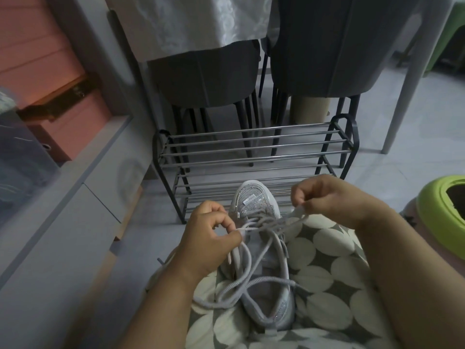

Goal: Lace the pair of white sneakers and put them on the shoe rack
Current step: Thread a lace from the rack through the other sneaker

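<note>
While one white mesh sneaker [261, 250] lies on the lap, toe at 12 o'clock, its long axis runs toward the metal two-tier shoe rack [254, 157]. The left hand [210, 238] at 9 o'clock and right hand [324, 197] at 2 o'clock each pinch one grey lace [251, 273] end. I see one sneaker only; both hands seem equally near.

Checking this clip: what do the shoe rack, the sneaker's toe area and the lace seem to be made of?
Shoe rack: looks like metal, with shiny silver rails that catch the light and dark, matte end frames.
Sneaker: the toe panel looks like open mesh with glittery, sequin-like trim and a smooth white rim, probably synthetic.
Lace: seems to be woven fabric cord, matte pale grey, lying limp in loops.
</note>
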`<state>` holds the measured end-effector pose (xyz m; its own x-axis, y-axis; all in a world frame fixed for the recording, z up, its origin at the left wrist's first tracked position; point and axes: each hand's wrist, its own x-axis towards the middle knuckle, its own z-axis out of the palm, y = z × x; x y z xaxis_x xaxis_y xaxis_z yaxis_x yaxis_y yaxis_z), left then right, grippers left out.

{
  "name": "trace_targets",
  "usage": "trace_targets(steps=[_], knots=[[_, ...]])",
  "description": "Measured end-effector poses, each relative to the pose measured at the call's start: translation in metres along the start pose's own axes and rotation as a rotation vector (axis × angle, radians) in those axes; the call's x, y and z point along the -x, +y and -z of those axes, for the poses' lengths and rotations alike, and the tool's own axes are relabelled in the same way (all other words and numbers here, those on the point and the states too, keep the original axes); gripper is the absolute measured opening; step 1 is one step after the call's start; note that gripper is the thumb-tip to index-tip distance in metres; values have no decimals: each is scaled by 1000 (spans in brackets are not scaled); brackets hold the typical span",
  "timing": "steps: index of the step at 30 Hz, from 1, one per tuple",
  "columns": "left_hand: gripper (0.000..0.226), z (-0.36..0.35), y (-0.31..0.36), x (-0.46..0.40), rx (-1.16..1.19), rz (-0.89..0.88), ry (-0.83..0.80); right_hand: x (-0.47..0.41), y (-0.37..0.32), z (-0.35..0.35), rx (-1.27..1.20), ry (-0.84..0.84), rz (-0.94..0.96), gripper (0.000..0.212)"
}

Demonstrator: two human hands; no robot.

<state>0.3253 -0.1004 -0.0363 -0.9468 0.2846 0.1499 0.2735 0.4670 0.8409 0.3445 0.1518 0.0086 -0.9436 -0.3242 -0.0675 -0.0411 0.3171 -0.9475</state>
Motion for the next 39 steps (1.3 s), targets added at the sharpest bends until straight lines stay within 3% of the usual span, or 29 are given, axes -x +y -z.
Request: trace_targets(steps=[5, 11, 18, 22, 24, 28, 30, 34, 39], knots=[[33, -2, 3, 1, 10, -32, -30, -9, -3, -11, 270, -48, -69, 15], [34, -3, 1, 1, -4, -50, -33, -20, -15, -39, 474, -5, 24, 19], [22, -3, 1, 1, 17, -44, -47, -21, -21, -43, 588, 315, -47, 41], [21, -4, 3, 1, 6, -46, -46, -22, -21, -48, 547, 121, 19, 37], [20, -4, 2, 0, 17, -48, -45, -24, -18, -48, 596, 37, 47, 23], [21, -3, 3, 0, 23, -49, -41, -29, -10, -43, 633, 29, 33, 12], [21, -2, 3, 0, 36, -46, -41, -27, -8, -38, 544, 9, 6, 16], [15, 0, 4, 0, 64, -27, -51, -14, -7, -24, 59, -31, -2, 19], [16, -3, 5, -1, 48, -33, -50, -16, -1, -27, -12, -104, -28, 17]])
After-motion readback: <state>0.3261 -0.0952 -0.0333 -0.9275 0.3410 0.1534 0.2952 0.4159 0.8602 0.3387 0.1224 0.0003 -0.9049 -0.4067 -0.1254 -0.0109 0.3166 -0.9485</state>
